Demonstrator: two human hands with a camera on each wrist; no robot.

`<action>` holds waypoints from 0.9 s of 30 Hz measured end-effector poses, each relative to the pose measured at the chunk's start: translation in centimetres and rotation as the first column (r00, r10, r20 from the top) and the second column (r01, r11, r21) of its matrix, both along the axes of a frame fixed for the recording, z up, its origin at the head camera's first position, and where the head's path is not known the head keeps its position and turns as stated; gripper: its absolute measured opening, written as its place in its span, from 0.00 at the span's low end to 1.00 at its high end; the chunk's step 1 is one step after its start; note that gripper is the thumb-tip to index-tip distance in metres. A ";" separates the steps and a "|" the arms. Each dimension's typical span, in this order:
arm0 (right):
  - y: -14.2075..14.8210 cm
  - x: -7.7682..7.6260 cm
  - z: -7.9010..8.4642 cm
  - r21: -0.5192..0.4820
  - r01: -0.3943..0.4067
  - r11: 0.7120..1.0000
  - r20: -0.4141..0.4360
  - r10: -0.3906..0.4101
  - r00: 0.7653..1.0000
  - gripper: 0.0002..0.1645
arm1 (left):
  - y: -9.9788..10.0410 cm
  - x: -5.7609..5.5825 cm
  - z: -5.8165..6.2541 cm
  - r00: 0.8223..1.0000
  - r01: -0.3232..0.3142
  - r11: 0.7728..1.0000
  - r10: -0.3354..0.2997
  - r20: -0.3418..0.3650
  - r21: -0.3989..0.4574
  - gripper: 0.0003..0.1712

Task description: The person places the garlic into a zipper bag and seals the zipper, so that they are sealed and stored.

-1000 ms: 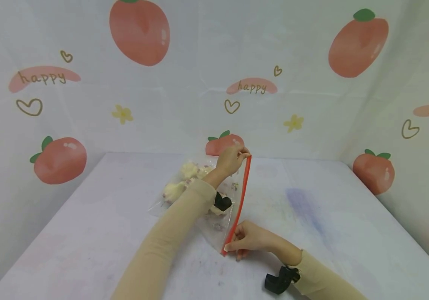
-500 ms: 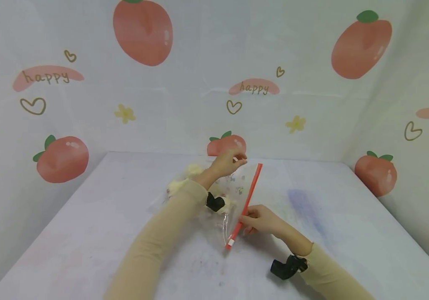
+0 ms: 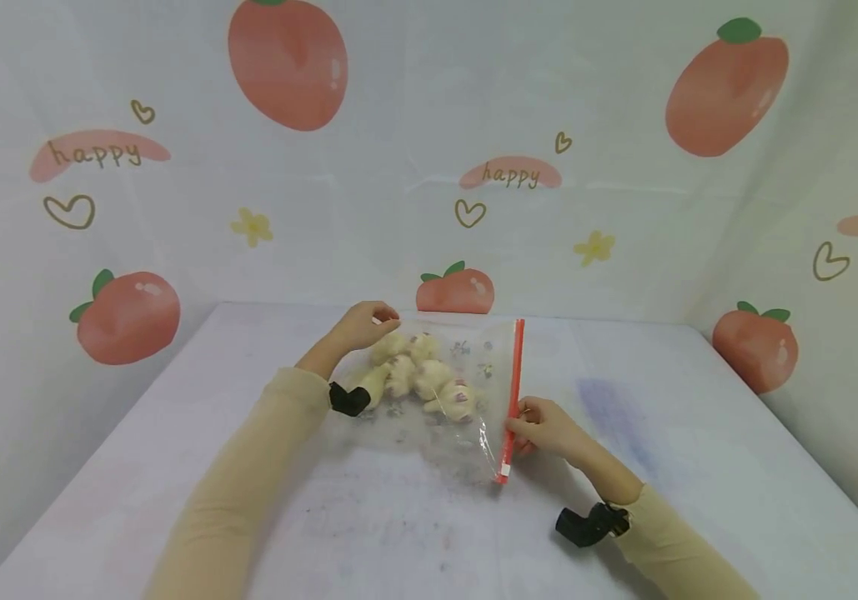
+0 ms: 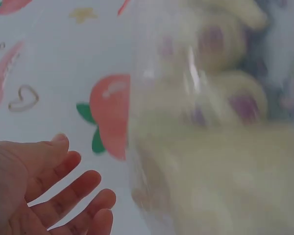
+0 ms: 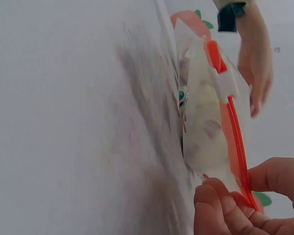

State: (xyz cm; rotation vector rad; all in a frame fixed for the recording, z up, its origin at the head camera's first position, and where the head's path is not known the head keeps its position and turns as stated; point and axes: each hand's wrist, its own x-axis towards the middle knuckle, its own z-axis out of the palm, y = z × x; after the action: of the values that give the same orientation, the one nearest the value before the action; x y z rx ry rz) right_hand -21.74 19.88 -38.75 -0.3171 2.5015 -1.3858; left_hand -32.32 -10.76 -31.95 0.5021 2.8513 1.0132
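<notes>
A clear zipper bag (image 3: 413, 446) with a red edge strip lies on the table, its strip on the right side. Inside it are several cream-coloured pieces with purple patches (image 3: 432, 379), seemingly garlic bulbs. My right hand (image 3: 549, 429) pinches the red strip (image 3: 517, 358) between thumb and fingers. A white slider (image 5: 227, 84) sits near one end of that strip. Over the bag's far left part is my left hand (image 3: 364, 323), fingers loosely bent. In the left wrist view the left hand (image 4: 54, 191) is apart from the bag, holding nothing.
The white table (image 3: 173, 475) carries a faint purple smudge (image 3: 616, 417) on its right side. Behind it hangs a curtain (image 3: 368, 208) printed with fruit, hearts and "happy". A black wrist camera (image 3: 592, 525) is strapped to the right wrist.
My left hand has let go of the red strip's far end and moved left across the bag. My right hand has shifted its hold up the strip, and the strip has moved right.
</notes>
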 end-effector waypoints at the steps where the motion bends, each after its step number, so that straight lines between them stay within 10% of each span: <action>1: 0.2 -0.1 0.0 0.000 0.012 1.000 -0.001 -0.012 1.000 0.12 | -0.8 0.1 -0.1 1.000 -0.017 1.000 0.017 0.014 0.000 0.20; 6: 0.7 -0.6 0.0 -0.025 0.078 0.997 0.019 -0.078 0.997 0.23 | -4.1 0.3 -1.5 0.989 -0.040 0.999 0.040 0.139 -0.004 0.24; 13: 1.1 -1.0 0.1 -0.110 0.068 0.992 0.006 -0.068 0.998 0.42 | -6.7 0.9 -3.9 0.925 -0.013 0.996 -0.021 0.380 0.087 0.30; 27: 2.2 -2.3 0.0 -0.085 0.032 0.996 -0.042 -0.036 0.998 0.36 | -6.7 3.4 -5.5 0.933 -0.014 0.973 -0.071 0.353 0.232 0.34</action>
State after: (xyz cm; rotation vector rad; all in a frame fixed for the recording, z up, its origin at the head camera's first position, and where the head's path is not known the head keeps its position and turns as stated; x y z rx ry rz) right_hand -24.00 22.05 -38.77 -0.3265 2.4986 -1.5165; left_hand -28.95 -17.49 -37.41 0.3294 2.4130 1.2896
